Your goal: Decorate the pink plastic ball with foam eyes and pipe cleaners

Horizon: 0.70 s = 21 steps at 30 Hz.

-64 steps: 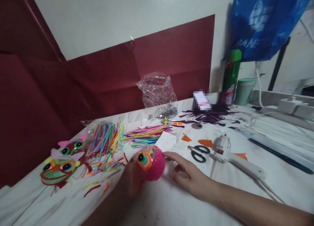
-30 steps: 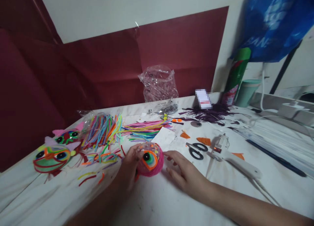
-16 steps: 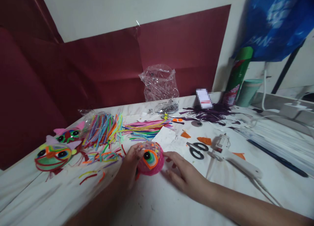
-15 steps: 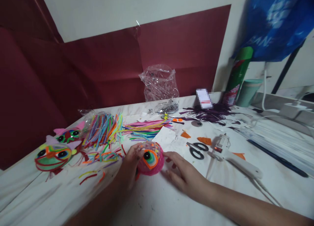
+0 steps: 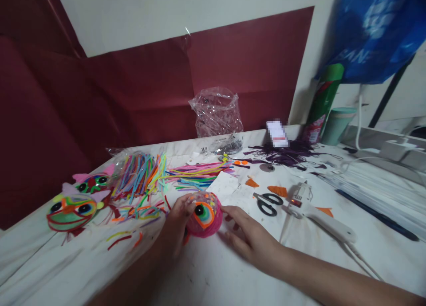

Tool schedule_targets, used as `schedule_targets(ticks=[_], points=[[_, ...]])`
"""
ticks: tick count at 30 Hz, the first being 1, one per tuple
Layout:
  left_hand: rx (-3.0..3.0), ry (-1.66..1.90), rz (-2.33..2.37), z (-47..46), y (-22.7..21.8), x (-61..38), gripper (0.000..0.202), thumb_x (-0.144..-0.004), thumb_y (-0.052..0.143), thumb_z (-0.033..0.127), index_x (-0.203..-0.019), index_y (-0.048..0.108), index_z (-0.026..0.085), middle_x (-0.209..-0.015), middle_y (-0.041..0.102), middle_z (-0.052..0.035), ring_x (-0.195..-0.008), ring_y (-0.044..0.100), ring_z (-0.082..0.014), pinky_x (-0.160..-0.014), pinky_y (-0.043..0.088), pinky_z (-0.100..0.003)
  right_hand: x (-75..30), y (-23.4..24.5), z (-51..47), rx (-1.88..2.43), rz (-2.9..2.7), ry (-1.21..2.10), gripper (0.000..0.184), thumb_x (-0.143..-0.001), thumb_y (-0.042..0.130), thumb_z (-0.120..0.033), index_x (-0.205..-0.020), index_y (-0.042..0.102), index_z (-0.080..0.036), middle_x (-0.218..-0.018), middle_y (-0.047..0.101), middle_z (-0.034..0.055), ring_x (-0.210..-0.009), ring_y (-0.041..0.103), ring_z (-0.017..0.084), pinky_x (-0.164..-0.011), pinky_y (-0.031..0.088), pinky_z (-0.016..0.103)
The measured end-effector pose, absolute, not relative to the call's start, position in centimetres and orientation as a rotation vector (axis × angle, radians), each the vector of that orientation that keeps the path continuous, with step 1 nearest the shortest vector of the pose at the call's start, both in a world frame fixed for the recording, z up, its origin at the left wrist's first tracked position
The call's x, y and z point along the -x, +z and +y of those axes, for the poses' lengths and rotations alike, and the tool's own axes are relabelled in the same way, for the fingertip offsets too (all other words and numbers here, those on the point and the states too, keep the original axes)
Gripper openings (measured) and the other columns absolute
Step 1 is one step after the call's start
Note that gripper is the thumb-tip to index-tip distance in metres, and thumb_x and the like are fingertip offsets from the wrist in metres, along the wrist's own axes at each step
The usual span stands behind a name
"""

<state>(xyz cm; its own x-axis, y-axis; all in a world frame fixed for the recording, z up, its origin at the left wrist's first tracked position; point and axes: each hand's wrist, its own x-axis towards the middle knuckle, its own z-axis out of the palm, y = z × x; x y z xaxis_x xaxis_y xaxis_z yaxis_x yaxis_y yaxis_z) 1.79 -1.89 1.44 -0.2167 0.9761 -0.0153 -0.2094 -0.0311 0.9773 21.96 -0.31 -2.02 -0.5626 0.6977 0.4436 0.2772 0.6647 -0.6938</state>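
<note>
A round pink craft ball (image 5: 213,224) with a clear, speckled top and a rainbow felt eye with a black centre is low over the white table. My left hand (image 5: 179,215) is closed around its left side, and part of the ball is hidden behind it. At the right edge, my right hand (image 5: 248,235) has its index fingertip against the ball, with its fingers curved and apart. Black-handled scissors (image 5: 268,203) lie beyond my right hand. Beside them is a white hot glue gun (image 5: 319,219) with a lit red switch.
Two decorated face crafts, one green-mouthed (image 5: 71,213), sit at the left. Colourful pipe cleaners (image 5: 140,175) spread behind my left hand. Orange felt pieces (image 5: 277,190), purple thread (image 5: 282,153), a phone (image 5: 277,133) and a green cup (image 5: 338,125) lie or stand farther back.
</note>
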Motion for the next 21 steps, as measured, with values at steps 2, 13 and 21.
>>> schedule_targets(ticks=[2,13,21], points=[[-0.937,1.448,1.209,-1.86,1.41,-1.76,0.053,-0.064,0.076,0.045,-0.108,0.064,0.018,-0.106,0.071,-0.0098,-0.103,0.062,-0.0314,-0.084,0.048,-0.036,-21.99,-2.02,-0.29,0.747,-2.151,0.737,0.050,-0.085,0.050,-0.015,-0.133,0.038,-0.021,-0.121,0.055,0.0120,-0.104,0.057,0.022,-0.088,0.051,0.038],[-0.952,1.447,1.136,-1.54,1.20,-1.63,0.052,-0.065,0.076,0.046,-0.106,0.063,0.017,-0.110,0.069,-0.0108,-0.105,0.061,-0.0313,-0.087,0.047,-0.039,-21.94,-2.20,-0.32,0.744,-2.142,0.723,0.054,-0.083,0.053,-0.015,-0.134,0.037,-0.023,-0.120,0.056,0.0114,-0.104,0.057,0.022,-0.086,0.052,0.037],[-0.975,1.423,1.168,-1.91,1.74,-1.93,0.053,-0.067,0.074,0.047,-0.109,0.061,0.017,-0.116,0.067,-0.0117,-0.111,0.059,-0.0328,-0.088,0.047,-0.039,-21.96,-2.23,-0.24,0.743,-2.150,0.721,0.055,-0.084,0.053,-0.014,-0.135,0.036,-0.023,-0.122,0.055,0.0112,-0.105,0.057,0.022,-0.089,0.051,0.038]])
